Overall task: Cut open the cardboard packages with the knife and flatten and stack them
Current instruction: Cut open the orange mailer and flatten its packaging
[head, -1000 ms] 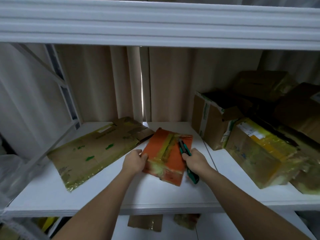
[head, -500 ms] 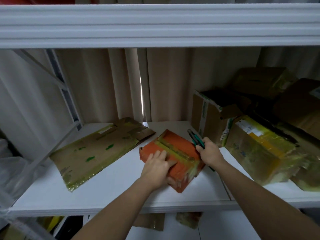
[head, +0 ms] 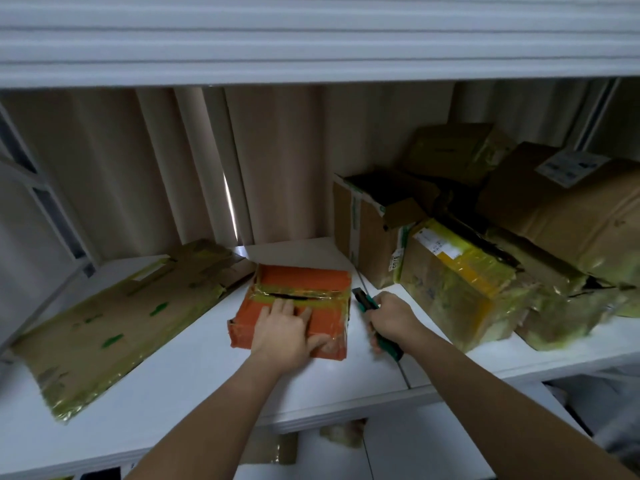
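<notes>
An orange cardboard package lies flat on the white shelf, wrapped in yellowish tape with a dark slit across its top. My left hand presses down on its near half, fingers spread flat and thumb along the near edge. Just right of the package, my right hand grips a green utility knife whose tip points at the package's right edge. A flattened brown cardboard sheet with tape and green marks lies to the left.
Several taped cardboard boxes are piled on the shelf's right side, one open box at the back. A beige curtain hangs behind. The upper shelf edge runs overhead. Cardboard scraps lie on the lower shelf.
The orange package has turned from a tilted angle to lie square and flat. My left hand moved onto its top. My right hand with the knife dropped to the package's right side.
</notes>
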